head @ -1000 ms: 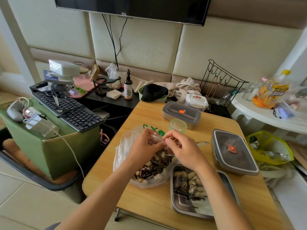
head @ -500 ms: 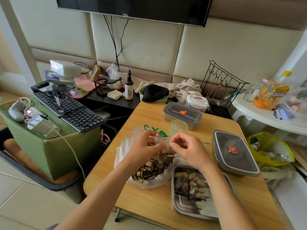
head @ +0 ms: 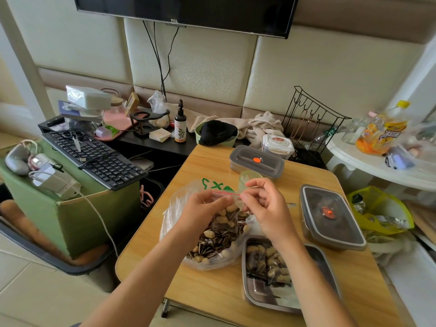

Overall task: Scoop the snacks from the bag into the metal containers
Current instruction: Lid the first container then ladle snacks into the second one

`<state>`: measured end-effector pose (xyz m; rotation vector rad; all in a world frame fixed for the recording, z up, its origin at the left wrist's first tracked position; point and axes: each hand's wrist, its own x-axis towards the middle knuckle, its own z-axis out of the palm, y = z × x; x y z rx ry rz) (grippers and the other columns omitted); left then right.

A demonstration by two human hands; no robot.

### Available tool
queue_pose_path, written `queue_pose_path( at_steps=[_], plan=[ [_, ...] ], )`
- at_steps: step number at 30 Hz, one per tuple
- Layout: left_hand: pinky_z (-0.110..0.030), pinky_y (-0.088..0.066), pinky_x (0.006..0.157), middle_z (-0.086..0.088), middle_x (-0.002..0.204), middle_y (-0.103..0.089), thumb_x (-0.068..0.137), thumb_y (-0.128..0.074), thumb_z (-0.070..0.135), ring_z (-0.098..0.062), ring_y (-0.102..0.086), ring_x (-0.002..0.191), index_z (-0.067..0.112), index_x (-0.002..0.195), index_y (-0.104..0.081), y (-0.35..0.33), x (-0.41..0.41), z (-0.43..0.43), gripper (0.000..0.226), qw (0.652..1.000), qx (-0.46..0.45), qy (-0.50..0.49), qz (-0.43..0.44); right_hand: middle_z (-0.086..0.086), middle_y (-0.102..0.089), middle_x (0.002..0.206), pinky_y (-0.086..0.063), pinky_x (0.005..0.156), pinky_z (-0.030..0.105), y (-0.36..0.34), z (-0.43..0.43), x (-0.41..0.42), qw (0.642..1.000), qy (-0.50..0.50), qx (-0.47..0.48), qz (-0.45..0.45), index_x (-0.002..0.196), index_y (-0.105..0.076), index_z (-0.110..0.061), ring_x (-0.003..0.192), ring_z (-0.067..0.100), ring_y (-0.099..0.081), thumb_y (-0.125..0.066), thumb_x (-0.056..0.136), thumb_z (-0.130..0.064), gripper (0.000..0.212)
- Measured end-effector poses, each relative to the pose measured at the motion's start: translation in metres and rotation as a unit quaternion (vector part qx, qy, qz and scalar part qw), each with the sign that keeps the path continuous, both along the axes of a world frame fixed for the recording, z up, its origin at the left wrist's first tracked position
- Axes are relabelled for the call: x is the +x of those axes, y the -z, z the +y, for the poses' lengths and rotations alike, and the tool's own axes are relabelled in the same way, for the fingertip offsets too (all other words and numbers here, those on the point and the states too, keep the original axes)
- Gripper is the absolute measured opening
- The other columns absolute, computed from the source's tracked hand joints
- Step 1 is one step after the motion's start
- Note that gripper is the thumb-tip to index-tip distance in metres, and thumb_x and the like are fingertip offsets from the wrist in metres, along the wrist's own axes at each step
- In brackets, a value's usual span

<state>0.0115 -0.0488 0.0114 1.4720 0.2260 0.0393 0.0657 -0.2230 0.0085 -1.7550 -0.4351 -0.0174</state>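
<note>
TCL logo on television [head: 174, 21] bezel.

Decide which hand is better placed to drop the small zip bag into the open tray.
Likely right: the right hand pinches the small zip bag nearest the open tray; the left hand holds it over the large bag.

Clear bag [head: 173, 208] with green print, black-and-white striped seeds [head: 212, 244] inside; small pouch [head: 226, 218] has red zip line. Grey lidded container [head: 245, 159] with orange dot; light wood-grain table [head: 212, 286].

Left hand [head: 203, 206] and right hand [head: 265, 205] pinch a small zip pouch [head: 225, 219] over the snack bag [head: 207, 252].
</note>
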Motion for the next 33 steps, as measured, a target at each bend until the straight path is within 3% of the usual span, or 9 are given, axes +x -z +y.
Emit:
queue_pose_path(
  at_steps=[4,7,11,15,19,22,33],
  plan=[
    [-0.020,-0.060,0.067,-0.004,0.092,-0.080,0.095,-0.072,0.027,-0.017,-0.077,0.082,0.015,0.100,-0.078,-0.002,0.000,-0.002,0.014,1.000,-0.006,-0.018,-0.008,0.006,-0.077,0.101,-0.057,0.083,0.026,0.000,0.003,-0.002,0.997,-0.019,0.018,0.073,0.106,-0.072,-0.015,0.097,0.016,-0.072,-0.071,0.098,-0.018,0.008],
    [-0.029,-0.063,0.073,-0.006,0.091,-0.080,0.095,-0.073,0.028,-0.023,-0.077,0.084,0.016,0.099,-0.079,-0.002,0.000,-0.003,0.014,1.000,-0.001,-0.026,-0.011,0.012,-0.078,0.097,-0.057,0.082,0.028,0.002,0.006,-0.002,0.995,-0.007,0.027,0.092,0.100,-0.075,-0.009,0.089,0.017,-0.071,-0.069,0.099,-0.017,0.009],
    [-0.021,-0.060,0.062,-0.009,0.088,-0.079,0.096,-0.072,0.023,-0.019,-0.076,0.075,0.013,0.096,-0.078,-0.002,-0.001,-0.007,0.012,0.998,0.008,-0.053,-0.020,0.002,-0.077,0.085,-0.057,0.070,0.027,0.003,0.011,-0.005,0.994,0.010,0.045,0.101,0.096,-0.073,-0.010,0.076,0.014,-0.067,-0.068,0.099,-0.014,0.007],
    [-0.039,-0.063,0.074,-0.018,0.091,-0.077,0.097,-0.070,0.018,-0.038,-0.073,0.087,0.009,0.095,-0.078,-0.001,-0.001,-0.012,0.013,0.997,0.008,-0.074,-0.038,0.004,-0.076,0.085,-0.057,0.068,0.030,0.005,0.016,-0.008,0.989,0.019,0.072,0.129,0.096,-0.071,-0.008,0.071,0.015,-0.066,-0.067,0.099,-0.012,0.006],
    [-0.055,-0.060,0.085,-0.018,0.090,-0.077,0.097,-0.071,0.018,-0.042,-0.072,0.091,0.009,0.093,-0.079,-0.001,-0.001,-0.014,0.012,0.995,0.015,-0.084,-0.043,0.009,-0.075,0.087,-0.056,0.068,0.030,0.005,0.017,-0.007,0.987,0.035,0.077,0.136,0.094,-0.072,-0.010,0.071,0.016,-0.064,-0.069,0.098,-0.013,0.006],
    [-0.054,-0.061,0.085,-0.016,0.090,-0.078,0.097,-0.070,0.019,-0.038,-0.074,0.090,0.009,0.092,-0.079,-0.001,0.000,-0.015,0.014,0.995,0.018,-0.088,-0.038,0.006,-0.075,0.087,-0.055,0.068,0.029,0.005,0.018,-0.007,0.987,0.035,0.078,0.137,0.094,-0.072,-0.011,0.071,0.016,-0.064,-0.069,0.098,-0.015,0.006],
    [-0.052,-0.062,0.080,-0.015,0.089,-0.078,0.097,-0.070,0.018,-0.037,-0.074,0.088,0.007,0.092,-0.077,-0.001,0.001,-0.018,0.014,0.996,0.023,-0.081,-0.038,0.023,-0.073,0.093,-0.054,0.071,0.034,0.004,0.016,-0.008,0.989,0.035,0.069,0.125,0.091,-0.068,-0.007,0.070,0.018,-0.062,-0.067,0.096,-0.012,0.008]
  ],
)
